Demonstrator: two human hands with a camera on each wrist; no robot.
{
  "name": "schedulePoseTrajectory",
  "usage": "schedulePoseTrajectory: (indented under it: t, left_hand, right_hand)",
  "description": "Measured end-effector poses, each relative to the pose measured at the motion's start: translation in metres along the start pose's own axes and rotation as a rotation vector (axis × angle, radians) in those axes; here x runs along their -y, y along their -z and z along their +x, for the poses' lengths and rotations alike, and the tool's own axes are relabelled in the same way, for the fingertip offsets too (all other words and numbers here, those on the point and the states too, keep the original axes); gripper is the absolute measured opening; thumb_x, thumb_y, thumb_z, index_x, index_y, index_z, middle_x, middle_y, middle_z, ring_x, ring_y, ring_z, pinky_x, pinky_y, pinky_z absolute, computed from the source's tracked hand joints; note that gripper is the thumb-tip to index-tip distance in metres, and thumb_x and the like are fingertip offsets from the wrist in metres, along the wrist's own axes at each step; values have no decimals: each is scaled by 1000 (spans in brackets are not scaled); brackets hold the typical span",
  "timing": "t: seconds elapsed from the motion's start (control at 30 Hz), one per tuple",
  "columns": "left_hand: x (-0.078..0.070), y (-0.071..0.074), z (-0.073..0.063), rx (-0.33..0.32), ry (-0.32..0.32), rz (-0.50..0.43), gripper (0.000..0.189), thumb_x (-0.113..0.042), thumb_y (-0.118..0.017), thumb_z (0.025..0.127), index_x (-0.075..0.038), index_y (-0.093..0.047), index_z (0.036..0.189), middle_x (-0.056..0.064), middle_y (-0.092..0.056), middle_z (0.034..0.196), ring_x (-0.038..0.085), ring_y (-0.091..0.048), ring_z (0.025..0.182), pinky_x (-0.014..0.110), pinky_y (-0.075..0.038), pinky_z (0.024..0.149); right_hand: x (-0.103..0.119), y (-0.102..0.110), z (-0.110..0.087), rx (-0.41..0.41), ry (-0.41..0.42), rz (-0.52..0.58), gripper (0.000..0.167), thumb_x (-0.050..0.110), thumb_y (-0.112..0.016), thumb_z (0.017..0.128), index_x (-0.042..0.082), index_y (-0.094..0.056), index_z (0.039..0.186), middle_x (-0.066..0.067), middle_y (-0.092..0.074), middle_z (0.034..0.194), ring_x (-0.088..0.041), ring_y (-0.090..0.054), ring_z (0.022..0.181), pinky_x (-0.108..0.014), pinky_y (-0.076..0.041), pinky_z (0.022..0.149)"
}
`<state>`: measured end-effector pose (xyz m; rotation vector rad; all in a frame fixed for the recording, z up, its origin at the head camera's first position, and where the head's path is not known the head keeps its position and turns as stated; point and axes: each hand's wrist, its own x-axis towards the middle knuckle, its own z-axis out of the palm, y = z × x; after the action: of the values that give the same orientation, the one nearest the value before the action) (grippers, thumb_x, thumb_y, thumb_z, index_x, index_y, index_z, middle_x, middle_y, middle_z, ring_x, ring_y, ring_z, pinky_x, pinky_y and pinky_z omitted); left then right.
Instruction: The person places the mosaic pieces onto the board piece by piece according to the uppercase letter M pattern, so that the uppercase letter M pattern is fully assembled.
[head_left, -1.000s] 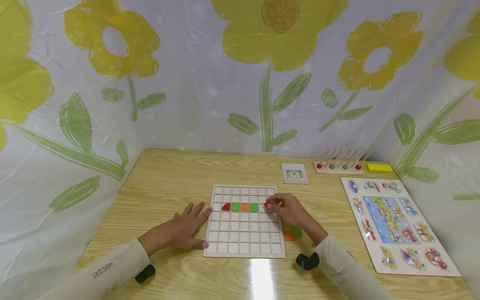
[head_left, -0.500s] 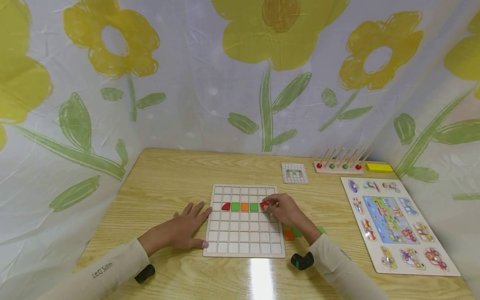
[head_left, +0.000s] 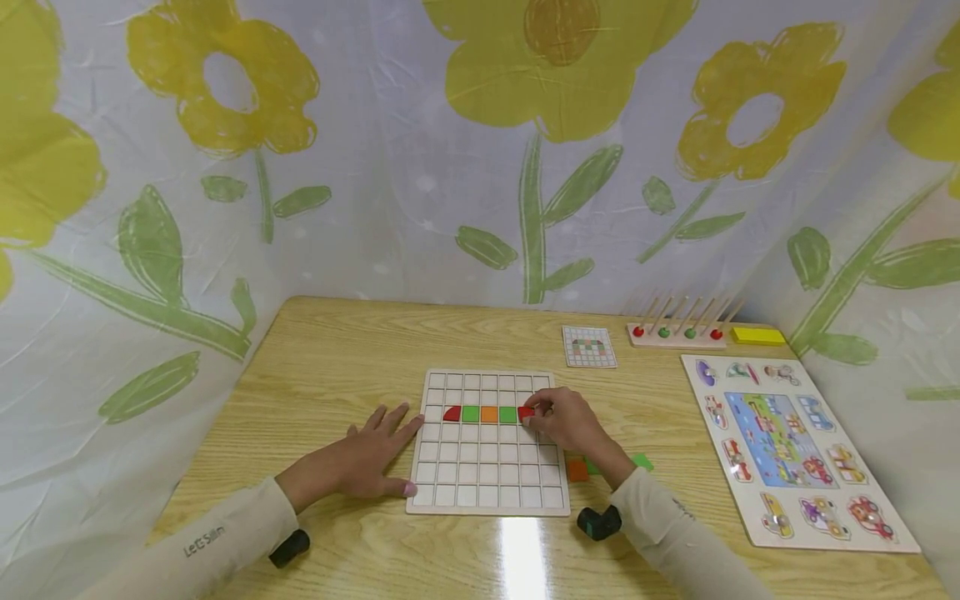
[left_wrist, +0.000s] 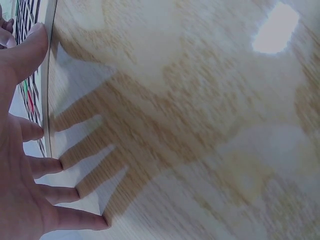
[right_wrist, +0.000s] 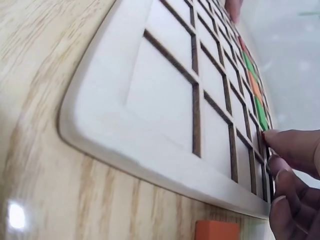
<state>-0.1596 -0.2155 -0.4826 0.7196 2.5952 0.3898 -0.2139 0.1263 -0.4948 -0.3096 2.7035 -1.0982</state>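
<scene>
A wooden grid board (head_left: 487, 475) lies on the table between my hands. In one row sit a red round-edged tile (head_left: 452, 413), a green tile (head_left: 470, 414), an orange tile (head_left: 489, 414) and another green tile (head_left: 507, 414). At the right end of this row, my right hand (head_left: 570, 423) pinches a second red tile (head_left: 525, 412) between thumb and fingers, over the neighbouring cell. The right wrist view shows just a sliver of that tile by the fingertips. My left hand (head_left: 378, 454) spreads its fingers at the board's left edge, thumb touching the near corner.
Loose orange (head_left: 577, 469) and green (head_left: 642, 462) tiles lie right of the board, partly under my right forearm. Behind is a pattern card (head_left: 589, 347). Farther right are a peg stand (head_left: 677, 336), a yellow block (head_left: 758, 336) and a vehicle puzzle (head_left: 798, 450).
My right hand has carried the red tile left, from near the board's right edge to beside the right-hand green tile. My left hand has stayed put.
</scene>
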Motion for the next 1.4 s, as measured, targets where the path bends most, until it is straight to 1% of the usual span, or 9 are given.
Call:
schedulePoseTrajectory:
  t: [0.13,0.37,0.5,0.77,1.0,1.17,1.27,1.4]
  left_hand:
    - [-1,1,-1,-6,2,-2,100,-61,-66,89,-11,-20,162,25,-11,166,58,-12,148,84,-24,98]
    - [-1,1,-1,3,-2,-1,99,-61,-65,90,-12,-19,162,25,-11,166,58,-11,148,84,-24,99]
    - [0,1,0,3,-4,7,99,-62,-65,90,-11,-19,162,25,-11,166,58,-12,148,84,-25,98]
    - [0,2,-1,-2,-16,3,100,-62,-65,90,-10,-19,162,26,-11,166,60,-12,147,85,-25,96]
    - [-1,3,-2,-1,-6,2,101,-63,-65,89,-11,-19,162,25,-11,166,59,-12,148,84,-25,98]
    - [-1,5,-1,0,-5,7,101,-63,-64,89,-10,-19,162,25,-11,166,58,-11,148,84,-24,98]
    - [-1,5,-1,-3,-5,10,101,-64,-64,89,-11,-19,162,25,-11,166,58,-11,148,84,-24,98]
    - [-1,1,0,1,-2,-3,102,-65,-64,88,-11,-19,162,26,-11,166,59,-11,148,85,-23,98]
  right_hand:
    - [-1,-2,0,-20,-15,-59,17,17,-81,86,13,-77,102,5,-64,79,-12,-53,68,-27,-42,60]
    - [-1,-3,1,-29,-10,-108,16,23,-81,86,14,-76,98,5,-64,78,-12,-53,67,-27,-42,58]
    - [0,-2,0,-31,-3,-135,15,25,-81,86,14,-77,97,4,-65,80,-12,-54,69,-27,-43,59]
    - [5,-1,-1,-22,-1,-165,14,25,-80,87,15,-77,97,3,-66,82,-12,-54,69,-27,-43,58]
    - [8,0,0,-19,-13,-189,15,25,-80,87,15,-77,98,3,-67,82,-13,-54,68,-27,-42,57]
    - [7,3,1,-9,-15,-167,17,24,-80,88,15,-77,102,3,-67,83,-13,-55,70,-27,-43,60]
    - [5,9,1,0,-5,-106,20,21,-78,89,15,-75,107,2,-66,84,-14,-55,69,-28,-43,60]
    - [-3,17,-3,22,44,-33,23,19,-73,92,11,-73,114,1,-65,86,-14,-52,64,-27,-43,56]
